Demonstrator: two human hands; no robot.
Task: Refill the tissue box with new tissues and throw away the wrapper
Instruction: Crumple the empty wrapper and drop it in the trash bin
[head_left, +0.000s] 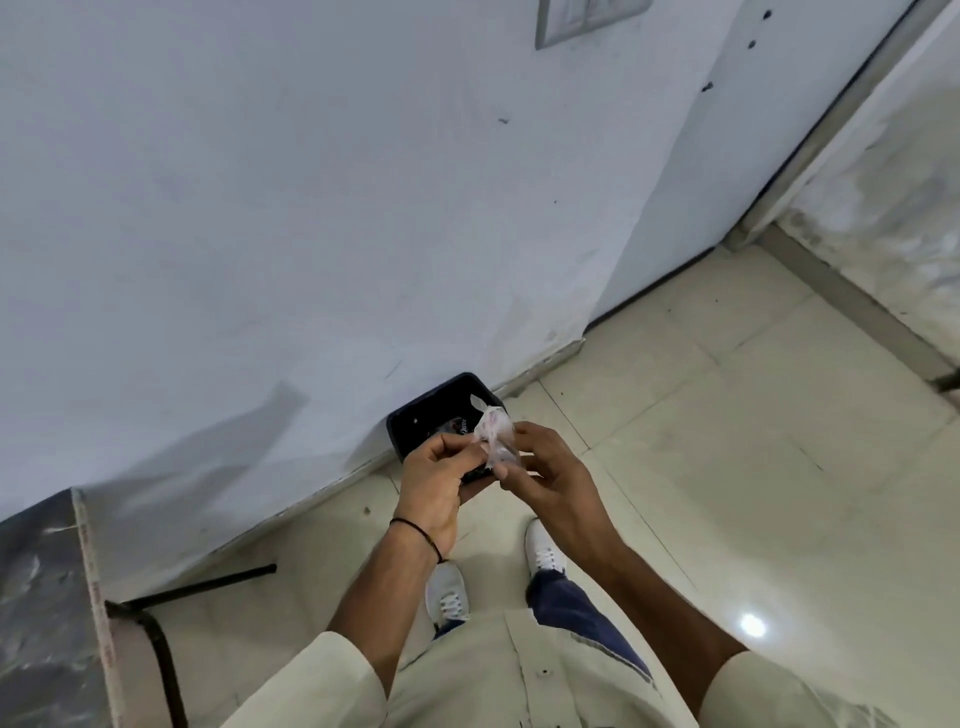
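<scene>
Standing on tiled floor (727, 441), both hands crumple wrapper (493, 431) over bin (415, 415).

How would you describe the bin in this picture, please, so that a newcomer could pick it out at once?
Start at the big pale wall and follow it down to where it meets the tiled floor. The bin stands there against the skirting, just beyond the person's two hands. It is the only dark, open-topped rectangular container with rounded corners, and some rubbish already lies inside.
</scene>
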